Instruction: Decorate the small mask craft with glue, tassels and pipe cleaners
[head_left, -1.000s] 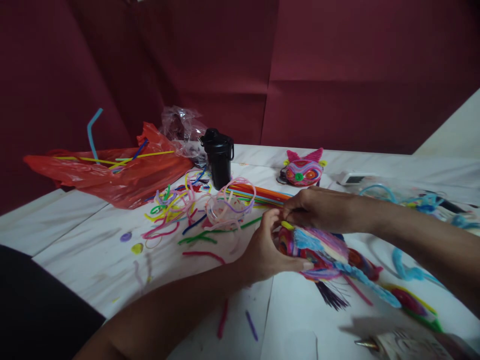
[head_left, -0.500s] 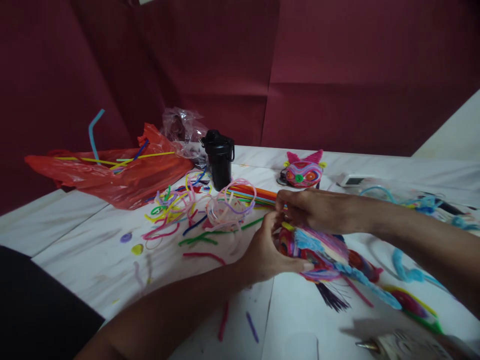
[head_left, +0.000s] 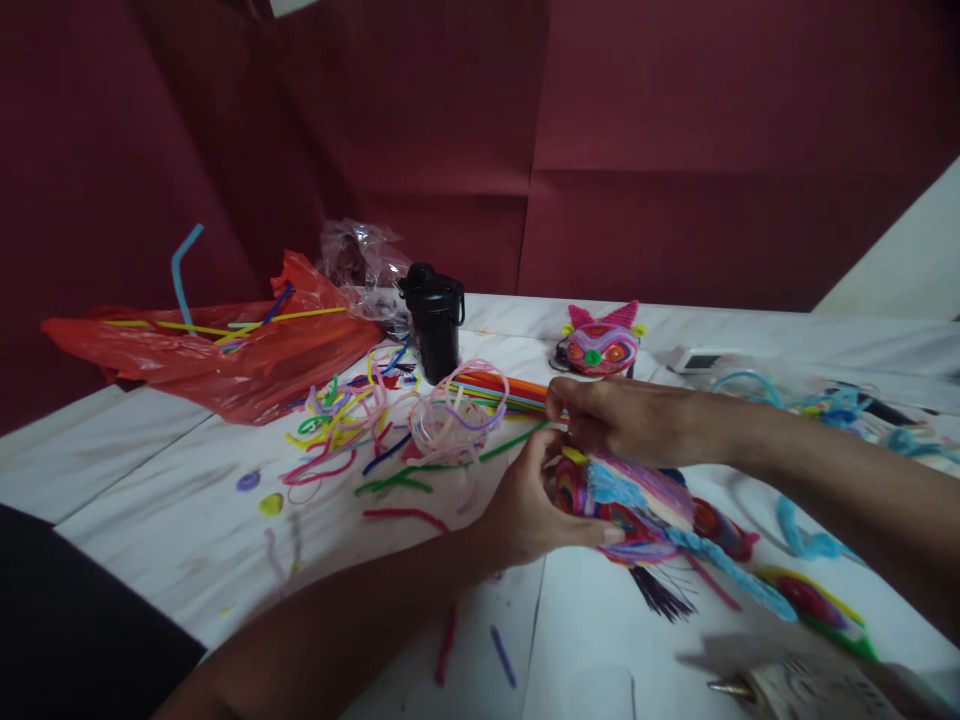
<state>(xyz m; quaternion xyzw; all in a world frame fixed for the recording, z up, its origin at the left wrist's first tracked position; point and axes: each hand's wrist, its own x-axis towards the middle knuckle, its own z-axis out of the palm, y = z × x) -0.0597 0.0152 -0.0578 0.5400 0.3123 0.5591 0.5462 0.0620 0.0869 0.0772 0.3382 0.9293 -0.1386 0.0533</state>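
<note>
A multicoloured pipe-cleaner figure (head_left: 660, 505) lies on the white table (head_left: 150, 490) at centre right. My left hand (head_left: 529, 505) grips its near, rounded end from the left. My right hand (head_left: 626, 420) comes in from the right, and its fingers pinch at the figure's top by a small yellow piece (head_left: 574, 454). The two hands' fingertips almost meet there. The fingers hide what exactly the right hand pinches.
A tangle of loose pipe cleaners (head_left: 375, 420) and a bundle of straight ones (head_left: 502, 390) lie left of the hands. A black lidded container (head_left: 435, 322), a red plastic bag (head_left: 217, 350), a pink cat-eared figure (head_left: 604, 345) and a white device (head_left: 701, 360) stand behind. A glue-gun tip (head_left: 731, 687) sits bottom right.
My right hand has slid a little to the left over the figure's top. My left hand keeps its grip. The view has shifted slightly.
</note>
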